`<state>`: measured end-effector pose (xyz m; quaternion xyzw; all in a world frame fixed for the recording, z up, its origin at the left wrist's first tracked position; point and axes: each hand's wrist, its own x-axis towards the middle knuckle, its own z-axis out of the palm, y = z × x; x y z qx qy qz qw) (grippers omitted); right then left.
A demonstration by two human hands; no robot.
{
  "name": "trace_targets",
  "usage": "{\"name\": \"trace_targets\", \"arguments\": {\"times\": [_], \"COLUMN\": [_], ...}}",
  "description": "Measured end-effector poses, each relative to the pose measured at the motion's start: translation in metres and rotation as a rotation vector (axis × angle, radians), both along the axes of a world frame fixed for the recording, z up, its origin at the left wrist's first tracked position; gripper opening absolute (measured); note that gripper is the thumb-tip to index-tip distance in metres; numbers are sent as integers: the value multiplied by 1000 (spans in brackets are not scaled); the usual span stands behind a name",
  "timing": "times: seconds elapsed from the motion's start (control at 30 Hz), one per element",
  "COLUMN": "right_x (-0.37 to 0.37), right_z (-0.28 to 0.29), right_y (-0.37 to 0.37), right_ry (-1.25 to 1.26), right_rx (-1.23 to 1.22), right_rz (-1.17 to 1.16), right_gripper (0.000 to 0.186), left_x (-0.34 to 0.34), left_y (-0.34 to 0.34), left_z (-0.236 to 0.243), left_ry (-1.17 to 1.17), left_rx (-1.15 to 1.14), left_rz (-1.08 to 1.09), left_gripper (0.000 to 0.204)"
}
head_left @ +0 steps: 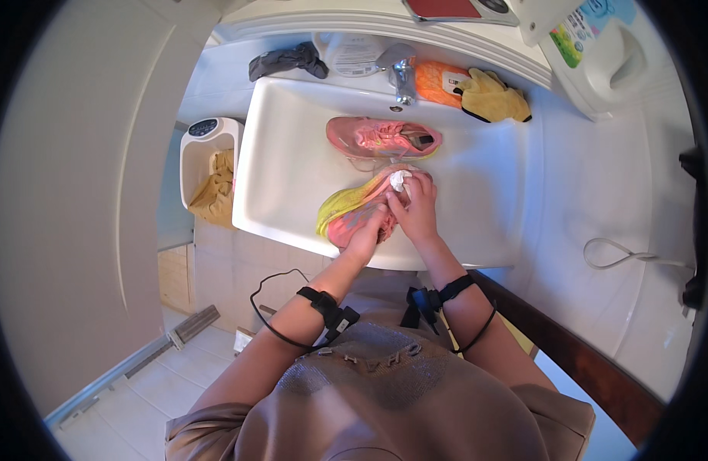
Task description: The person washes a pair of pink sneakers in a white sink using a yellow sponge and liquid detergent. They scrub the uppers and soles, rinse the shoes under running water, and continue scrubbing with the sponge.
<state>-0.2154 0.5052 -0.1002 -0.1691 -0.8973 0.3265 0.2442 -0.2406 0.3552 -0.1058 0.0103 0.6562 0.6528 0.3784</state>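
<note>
Over the front part of the white sink (285, 115), a pink sneaker (346, 229) lies tipped on its side, its yellow sole edge turned up and away from me. My left hand (364, 237) is closed around the shoe's near side by the laces. My right hand (419, 211) pinches a small crumpled white wad (400, 180), perhaps tissue or a wipe, against the heel end of the sneaker. Behind it a second pink sneaker (377, 138) stands on the sink bottom, toe to the left. Parts of the held shoe are hidden by my hands.
A chrome tap (402, 77) rises at the sink's back. Along the rear ledge lie a dark cloth (288, 61), an orange package (438, 83) and a tan glove (494, 96). A white bin (186, 165) holding tan cloth stands at left; a large white jug (619, 61) is upper right.
</note>
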Motion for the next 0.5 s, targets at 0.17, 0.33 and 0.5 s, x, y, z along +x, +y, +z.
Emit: {"name": "trace_targets", "arguments": {"times": [0.17,0.33,0.5], "right_x": [-8,-13,-11], "right_z": [-1,-7,2], "right_y": [2,-10,-54], "right_ry": [-114,-14,-127], "right_rx": [-82,-60,-363], "right_rz": [-36,171,301], "right_gripper": [24,19,18], "left_x": [14,0,-4], "left_y": [-8,-17,-18], "left_z": [-47,-70,-37], "left_ry": [-42,-266,-560], "left_rx": [-101,-1,337], "left_rz": [221,67,163], "left_gripper": [36,28,19]}}
